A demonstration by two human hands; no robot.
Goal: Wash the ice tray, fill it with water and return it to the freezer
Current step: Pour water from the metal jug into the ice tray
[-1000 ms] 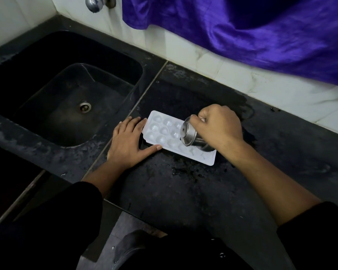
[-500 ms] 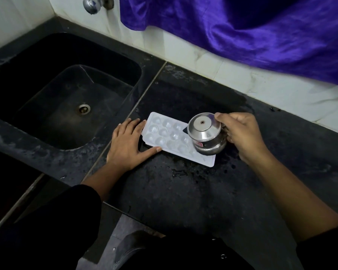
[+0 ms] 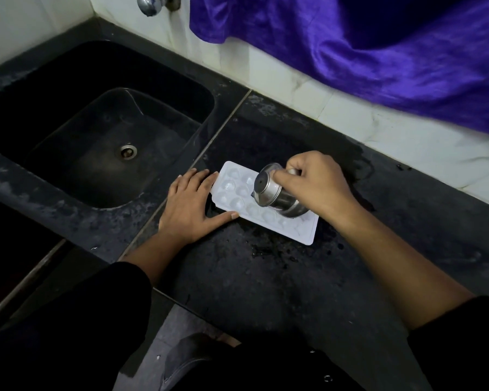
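Note:
A white ice tray (image 3: pixel 235 190) with round cells lies flat on the dark wet counter (image 3: pixel 266 277), right of the sink. My left hand (image 3: pixel 192 207) rests flat on the counter against the tray's left end, its fingers straight and the thumb along the tray's near edge. My right hand (image 3: pixel 319 182) grips a small steel pot (image 3: pixel 274 193) and holds it tilted over the tray's middle, its mouth turned left toward the cells. The pot and hand hide part of the tray's right half.
A black sink (image 3: pixel 54 131) with a round drain (image 3: pixel 128 151) sits at the left. A chrome tap (image 3: pixel 150 4) juts from the tiled wall above it. Purple cloth (image 3: pixel 378 52) hangs over the wall at the back right. Water drops dot the counter before the tray.
The steel pot went from tilted to upright half a second ago and is now tilted over the tray again. My left hand has stayed in place.

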